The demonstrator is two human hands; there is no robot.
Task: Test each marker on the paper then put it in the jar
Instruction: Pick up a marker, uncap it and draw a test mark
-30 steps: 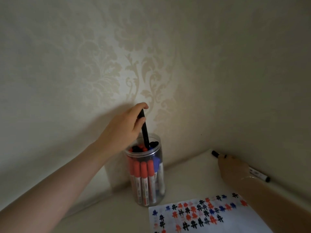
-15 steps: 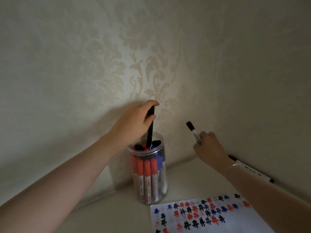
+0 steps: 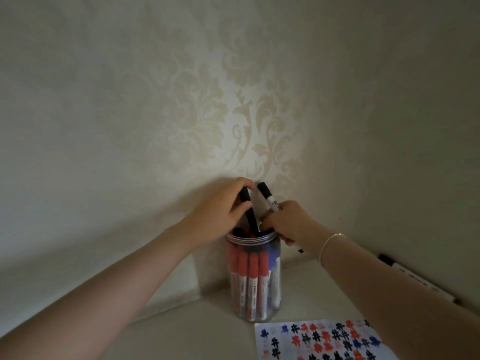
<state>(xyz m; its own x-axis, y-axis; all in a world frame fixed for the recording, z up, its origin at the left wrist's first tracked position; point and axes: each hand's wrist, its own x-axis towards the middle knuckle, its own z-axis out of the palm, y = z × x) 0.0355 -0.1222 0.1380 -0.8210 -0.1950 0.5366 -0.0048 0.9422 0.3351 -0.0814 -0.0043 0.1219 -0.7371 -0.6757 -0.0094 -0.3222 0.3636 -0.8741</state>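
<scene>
Jar (image 3: 253, 279) left-behind paper (image 3: 322, 341); markers (image 3: 249, 281) inside.

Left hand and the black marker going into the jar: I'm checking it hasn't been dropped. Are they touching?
Touching. The head view shows the left hand pinching the black marker near its top.

The jar (image 3: 253, 279) was clear, glossy plastic with a ribbed rim. The markers (image 3: 248, 279) inside had smooth plastic barrels. The paper (image 3: 322, 341) looked matt, the wallpaper (image 3: 207, 113) faintly sheened and embossed. The desk (image 3: 194, 331) was smooth and matt. A thin bracelet (image 3: 331, 241) gleamed.
</scene>
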